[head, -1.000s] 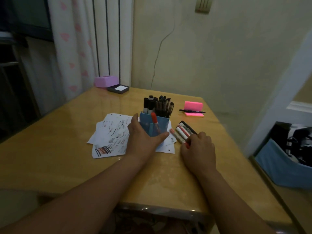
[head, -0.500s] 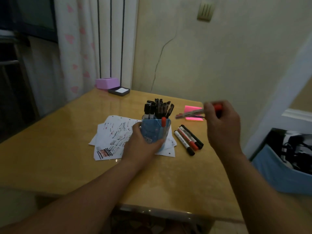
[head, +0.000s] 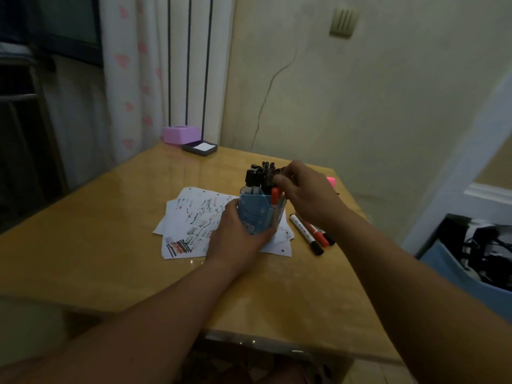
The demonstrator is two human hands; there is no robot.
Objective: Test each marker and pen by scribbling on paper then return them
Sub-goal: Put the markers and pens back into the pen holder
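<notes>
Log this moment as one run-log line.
left hand: grips blue patterned pen holder over scribbled paper sheets | right hand: curled over dark pen tops, grip unclear | loose markers: on tan wooden table beside holder

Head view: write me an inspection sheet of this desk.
Surface: glossy wooden table.
Job's things: blue holder full of pens; scribbled paper by it; markers lying to its right.
Clutter: purple box and dark tray at the far corner; pink notes behind the right hand.
Hands: left hand grips the holder; right hand over the pens, fingers curled, hold unclear.
Cables: nothing seen.
Surroundings: curtain, cracked wall, switch, blue bin at right.
</notes>
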